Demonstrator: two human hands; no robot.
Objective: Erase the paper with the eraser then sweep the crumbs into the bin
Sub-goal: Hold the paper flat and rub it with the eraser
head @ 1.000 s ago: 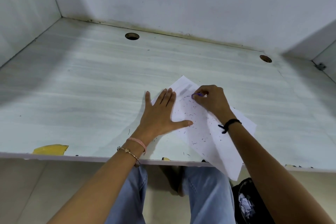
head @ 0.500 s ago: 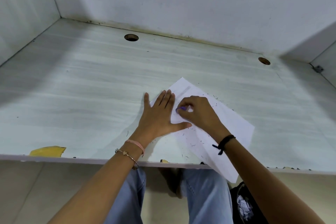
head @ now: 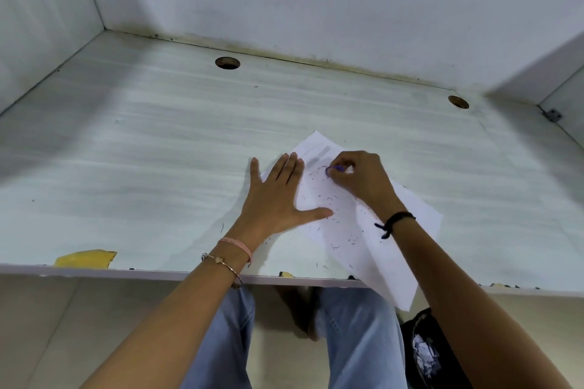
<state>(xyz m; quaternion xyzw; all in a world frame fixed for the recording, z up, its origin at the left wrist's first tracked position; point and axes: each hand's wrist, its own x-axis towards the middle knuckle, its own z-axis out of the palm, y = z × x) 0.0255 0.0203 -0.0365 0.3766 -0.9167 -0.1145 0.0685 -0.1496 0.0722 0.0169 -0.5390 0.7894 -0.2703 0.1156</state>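
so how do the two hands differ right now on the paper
The left hand lies flat and open, fingers spread, pinning the paper at its left edge. The right hand is curled, pinching a small purple eraser against the sheet near its far corner. The left wrist has a pink band and a bangle; the right has a black band. Both rest on the paper.

Desk (head: 158,167) left of paper (head: 347,230) wide open; walls box in back & sides.
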